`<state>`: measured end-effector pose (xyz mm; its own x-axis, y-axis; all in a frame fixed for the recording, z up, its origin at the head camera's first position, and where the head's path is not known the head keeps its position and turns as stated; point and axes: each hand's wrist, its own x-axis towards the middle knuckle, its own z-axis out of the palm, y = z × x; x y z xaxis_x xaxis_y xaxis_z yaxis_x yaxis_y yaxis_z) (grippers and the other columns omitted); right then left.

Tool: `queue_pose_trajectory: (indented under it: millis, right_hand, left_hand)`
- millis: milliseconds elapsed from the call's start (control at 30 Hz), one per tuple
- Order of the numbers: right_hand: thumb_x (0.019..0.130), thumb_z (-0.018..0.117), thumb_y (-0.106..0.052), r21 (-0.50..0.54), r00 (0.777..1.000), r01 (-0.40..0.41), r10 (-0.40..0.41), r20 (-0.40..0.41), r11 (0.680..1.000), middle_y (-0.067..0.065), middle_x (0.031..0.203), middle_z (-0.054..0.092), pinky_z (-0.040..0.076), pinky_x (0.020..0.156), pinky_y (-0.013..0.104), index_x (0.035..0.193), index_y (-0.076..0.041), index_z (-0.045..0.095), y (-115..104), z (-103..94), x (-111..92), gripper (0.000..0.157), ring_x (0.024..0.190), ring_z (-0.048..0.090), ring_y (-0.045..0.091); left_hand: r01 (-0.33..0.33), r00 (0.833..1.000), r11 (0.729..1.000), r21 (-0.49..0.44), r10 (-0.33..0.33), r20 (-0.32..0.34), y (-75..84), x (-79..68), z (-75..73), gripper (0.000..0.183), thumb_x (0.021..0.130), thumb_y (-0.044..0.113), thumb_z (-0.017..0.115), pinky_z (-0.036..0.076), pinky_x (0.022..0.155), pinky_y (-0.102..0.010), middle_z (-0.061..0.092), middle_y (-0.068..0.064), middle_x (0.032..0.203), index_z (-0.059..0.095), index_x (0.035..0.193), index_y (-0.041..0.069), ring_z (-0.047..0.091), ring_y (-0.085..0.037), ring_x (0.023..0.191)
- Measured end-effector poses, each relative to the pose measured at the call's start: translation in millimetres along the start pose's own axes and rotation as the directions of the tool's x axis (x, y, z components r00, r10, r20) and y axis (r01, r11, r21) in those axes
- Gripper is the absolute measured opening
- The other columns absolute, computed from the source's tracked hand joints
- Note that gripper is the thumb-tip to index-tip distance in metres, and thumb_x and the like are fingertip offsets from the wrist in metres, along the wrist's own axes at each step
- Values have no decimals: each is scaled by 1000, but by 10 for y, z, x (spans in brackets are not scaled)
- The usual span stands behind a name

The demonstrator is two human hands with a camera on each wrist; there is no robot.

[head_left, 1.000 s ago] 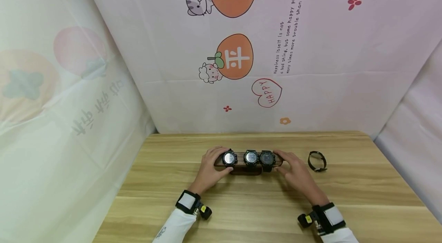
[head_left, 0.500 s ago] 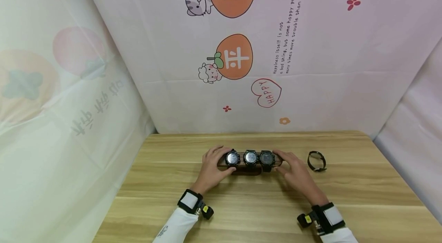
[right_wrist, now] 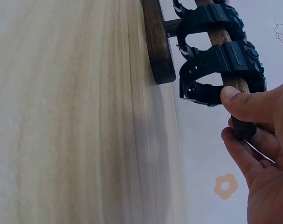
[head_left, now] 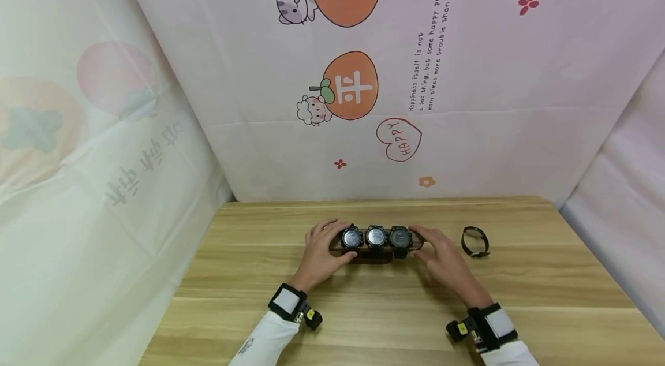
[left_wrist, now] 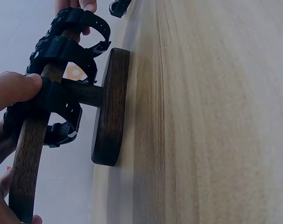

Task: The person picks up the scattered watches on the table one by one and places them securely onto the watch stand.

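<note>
Three black digital watches hang side by side on the crossbar of a dark wooden T-shaped watch stand [left_wrist: 27, 163]. Around the left watch [head_left: 352, 237] my left hand [head_left: 318, 257] has its thumb at the front and its fingers behind, pinching it on the bar. The middle watch [head_left: 376, 237] sits close between the other two. My right hand [head_left: 445, 259] grips the right end of the crossbar [right_wrist: 244, 129], thumb in front and fingers beneath, just beside the right watch [head_left: 400, 237]. In the left wrist view, the straps loop below the bar, above the stand's base [left_wrist: 112, 107].
Another black watch [head_left: 486, 243] lies on the wooden table [head_left: 384, 314], right of the right hand. A white printed cloth [head_left: 249, 141] rises behind the table's far edge, with more cloth at both sides.
The left hand has slid the left watch rightward along the bar, narrowing its gap to the middle watch. The right hand keeps its hold on the bar's end.
</note>
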<state>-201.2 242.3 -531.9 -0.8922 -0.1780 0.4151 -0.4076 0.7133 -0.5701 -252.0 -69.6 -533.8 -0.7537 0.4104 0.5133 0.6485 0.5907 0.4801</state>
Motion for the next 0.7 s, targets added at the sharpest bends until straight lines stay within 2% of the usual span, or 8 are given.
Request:
queue_pose_trajectory:
  millis: [400, 700]
  right_hand:
    - [86, 73, -11, -6, 1000, 6, -6, 7, 1000, 7, 121, 59, 51, 89, 52, 144, -22, 47, 15, 8, 10, 65, 112, 53, 25]
    - [85, 73, -12, -17, 1000, 11, -11, 6, 1000, 8, 120, 59, 52, 85, 52, 144, -22, 47, 19, 2, 18, 65, 110, 54, 25]
  left_hand:
    - [-40, 999, 998, 39, 41, -14, 32, 19, 7, 65, 81, 46, 74, 24, 106, -59, 57, 3, 134, 55, 136, 18, 39, -27, 131]
    - [-33, 999, 998, 57, 34, -11, 50, 23, 2, 66, 81, 49, 73, 23, 107, -58, 58, 1, 134, 56, 136, 19, 40, -24, 131]
